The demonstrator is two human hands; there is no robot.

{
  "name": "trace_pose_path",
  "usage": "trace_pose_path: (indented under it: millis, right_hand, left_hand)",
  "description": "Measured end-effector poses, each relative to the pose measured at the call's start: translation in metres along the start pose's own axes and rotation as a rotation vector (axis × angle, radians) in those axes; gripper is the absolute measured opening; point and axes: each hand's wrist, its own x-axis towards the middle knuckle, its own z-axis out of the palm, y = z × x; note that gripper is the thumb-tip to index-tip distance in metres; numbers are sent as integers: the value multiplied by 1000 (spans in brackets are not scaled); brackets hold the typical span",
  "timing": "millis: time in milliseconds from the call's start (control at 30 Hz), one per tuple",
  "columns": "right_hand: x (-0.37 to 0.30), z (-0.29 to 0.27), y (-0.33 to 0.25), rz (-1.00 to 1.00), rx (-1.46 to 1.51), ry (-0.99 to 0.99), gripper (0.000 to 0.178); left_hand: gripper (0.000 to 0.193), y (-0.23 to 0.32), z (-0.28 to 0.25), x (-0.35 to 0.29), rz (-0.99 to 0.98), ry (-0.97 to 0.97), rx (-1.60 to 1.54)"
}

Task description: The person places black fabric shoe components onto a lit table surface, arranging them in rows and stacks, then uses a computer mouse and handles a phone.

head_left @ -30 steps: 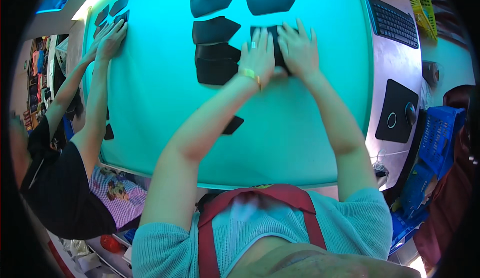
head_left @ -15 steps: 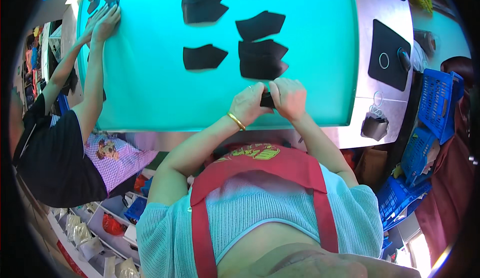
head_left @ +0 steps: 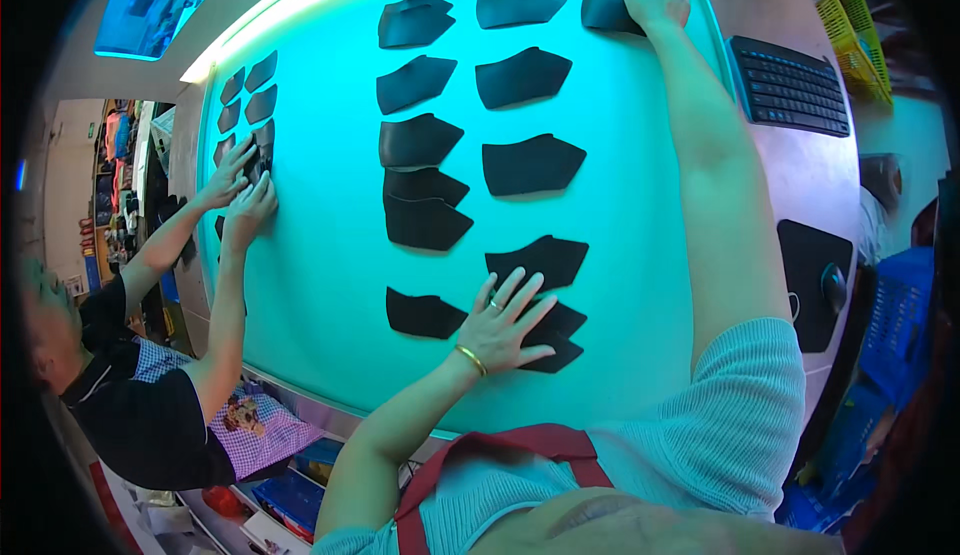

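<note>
Black flat cut pieces, leather-like with a pointed right end, lie in columns on a lit turquoise table. My left hand, with a gold bangle at the wrist, rests spread flat across the near end of the middle column. Under its fingers are overlapping black pieces, and a single black piece lies just left of it. My right arm stretches to the far right corner, where my right hand is closed on the right end of a black piece. Its fingertips are partly hidden.
At the left edge a co-worker's two hands press on smaller black pieces. A keyboard, a black mouse pad and a mouse sit on the right-hand ledge. Blue baskets and a yellow basket stand beyond.
My hands have parted from holding a small black bundle together near the front edge. The right has reached to the far right corner; the left has spread over pieces. My view has shifted.
</note>
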Motion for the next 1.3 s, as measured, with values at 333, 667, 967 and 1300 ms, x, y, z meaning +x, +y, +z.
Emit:
trace_pose_path:
  millis: [333,667,967,1300]
  right_hand:
    - [-170,17,34,-509,-364,21,63]
    - [-450,-94,98,-439,-41,-116,70]
    - [-541,-139,136,-573,-228,-373,60]
    - [-485,-77,17,-861,-167,-336,58]
  left_hand:
    - [77,-2,-3,-1,-45,-44,23]
    - [89,-6,5,4,19,85,49]
    - [51,49,14,-66,39,207,-13]
    - [39,26,15,-84,-34,388,-180]
